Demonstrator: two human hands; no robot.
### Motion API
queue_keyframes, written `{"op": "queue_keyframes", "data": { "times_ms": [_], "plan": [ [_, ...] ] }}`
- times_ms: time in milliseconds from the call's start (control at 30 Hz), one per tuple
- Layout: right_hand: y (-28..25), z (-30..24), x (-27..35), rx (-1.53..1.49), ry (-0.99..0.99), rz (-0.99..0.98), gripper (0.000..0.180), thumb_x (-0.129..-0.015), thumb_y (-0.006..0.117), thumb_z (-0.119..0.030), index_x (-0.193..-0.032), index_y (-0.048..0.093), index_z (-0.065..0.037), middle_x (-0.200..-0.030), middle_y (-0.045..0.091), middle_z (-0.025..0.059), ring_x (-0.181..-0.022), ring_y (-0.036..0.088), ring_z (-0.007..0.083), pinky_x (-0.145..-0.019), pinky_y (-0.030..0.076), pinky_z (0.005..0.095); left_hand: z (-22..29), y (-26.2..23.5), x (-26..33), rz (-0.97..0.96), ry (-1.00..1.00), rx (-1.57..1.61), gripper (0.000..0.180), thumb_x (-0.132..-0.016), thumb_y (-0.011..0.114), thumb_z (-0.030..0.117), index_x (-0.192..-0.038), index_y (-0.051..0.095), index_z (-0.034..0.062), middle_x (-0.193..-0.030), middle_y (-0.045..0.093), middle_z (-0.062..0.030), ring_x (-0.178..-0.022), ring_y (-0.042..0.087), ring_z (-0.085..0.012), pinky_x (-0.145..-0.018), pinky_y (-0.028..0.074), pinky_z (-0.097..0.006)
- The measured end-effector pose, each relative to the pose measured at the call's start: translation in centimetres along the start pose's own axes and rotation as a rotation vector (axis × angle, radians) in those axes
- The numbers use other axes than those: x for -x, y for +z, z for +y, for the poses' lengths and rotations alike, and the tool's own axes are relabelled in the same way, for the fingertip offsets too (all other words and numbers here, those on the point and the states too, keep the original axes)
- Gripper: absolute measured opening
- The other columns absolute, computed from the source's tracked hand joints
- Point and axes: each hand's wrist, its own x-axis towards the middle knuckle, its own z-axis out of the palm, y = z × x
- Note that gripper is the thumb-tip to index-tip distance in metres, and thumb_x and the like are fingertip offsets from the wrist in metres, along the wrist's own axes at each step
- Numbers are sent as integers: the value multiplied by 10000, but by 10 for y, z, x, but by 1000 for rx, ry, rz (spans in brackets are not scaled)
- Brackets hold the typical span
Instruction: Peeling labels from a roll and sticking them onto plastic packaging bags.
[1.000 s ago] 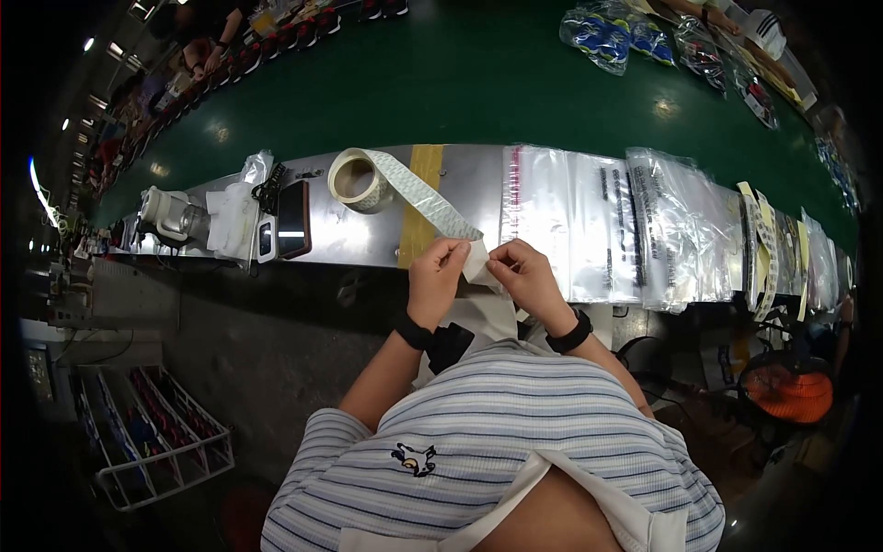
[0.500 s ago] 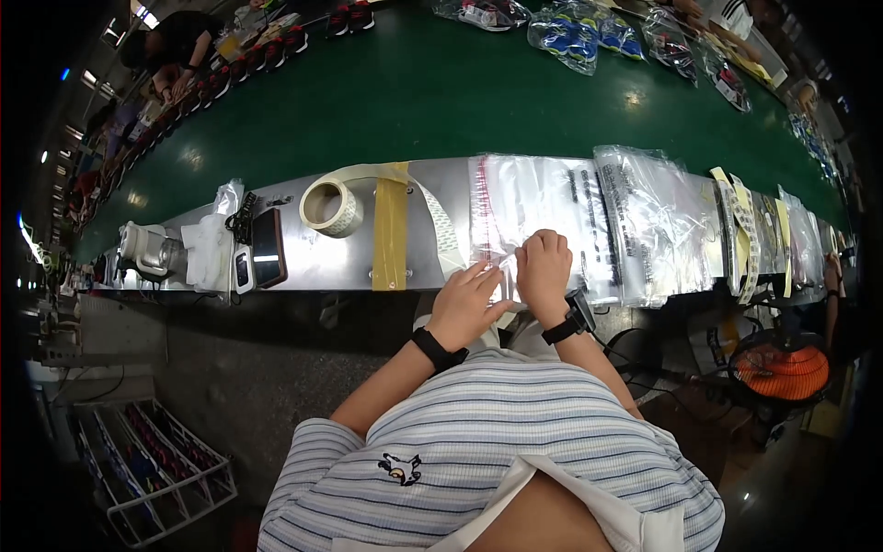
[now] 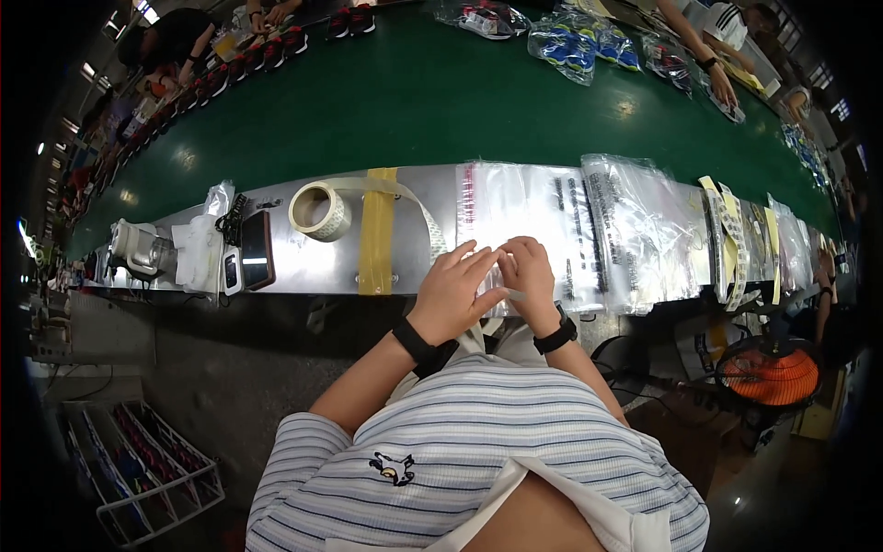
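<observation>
My left hand (image 3: 452, 290) is over the near edge of the metal shelf, fingers stretched out and thumb held apart. Beside it, my right hand (image 3: 532, 281) has its fingers bent and pressed together, close to the left fingertips; what they pinch, if anything, is hidden. A small whitish strip (image 3: 515, 294) shows between the left thumb tip and the right hand. Flat clear plastic bags (image 3: 520, 198) lie in a stack just beyond both hands. Left of them, a roll of sticker tape (image 3: 319, 212) trails its strip (image 3: 429, 221) toward my left hand.
Yellow tape (image 3: 376, 239) crosses the metal shelf (image 3: 313, 267). A phone (image 3: 258, 250) lies farther left. More plastic bags (image 3: 644, 230) and label strips (image 3: 733, 244) are rightward. Beyond runs a green belt (image 3: 368, 110) with bagged shoes (image 3: 566, 41). An orange fan (image 3: 768, 368) stands lower right.
My hands have come together at the shelf's near edge, and the whitish strip now shows between them. A co-worker's arm has reached toward a bagged item at the upper right. The view has shifted slightly.
</observation>
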Motion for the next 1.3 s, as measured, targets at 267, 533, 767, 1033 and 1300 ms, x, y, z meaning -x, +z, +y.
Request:
{"op": "queue_keyframes", "data": {
  "times_ms": [267,533,767,1033,1300],
  "plan": [
    [8,-1,1,450,-101,153,203,-728,685,-152,-811,545,-31,-908,517,114,-859,497,301,-688,423,405,-5,16,26,-293,-144,-290,660,-853,463,576,-1202,529,20,-1228,554,-118,-1238,401,-312,-951,331,-479],
    [-40,26,13,128,152,397,98,-816,595,-39,-790,504,-12,-803,496,134,-685,497,280,-608,426,371,-5,-6,-1,-384,-241,-143,553,-858,500,525,-1027,614,11,-950,649,-119,-1050,532,-311,-882,386,-464],
    [-14,28,13,-201,203,244,136,-884,561,-108,-831,511,7,-734,570,121,-625,583,224,-559,454,306,-27,55,-75,-324,-549,1946,484,-996,298,328,-1159,495,-83,-1119,573,-202,-1076,564,-288,-938,473,-386],
    [-52,-5,22,-297,127,493,142,-938,486,-115,-855,494,0,-951,540,111,-869,583,183,-743,488,292,-44,77,-69,-406,-803,1485,280,-901,411,81,-1150,494,-15,-1070,596,-131,-992,612,-201,-758,531,-328],
    [-52,-19,23,-341,41,92,245,-855,590,-99,-1046,481,6,-1073,512,155,-997,543,276,-878,432,346,-42,84,-94,-540,-942,1521,543,-942,420,383,-1298,356,-22,-988,555,-135,-849,615,-246,-683,539,-355]
  ]
}}
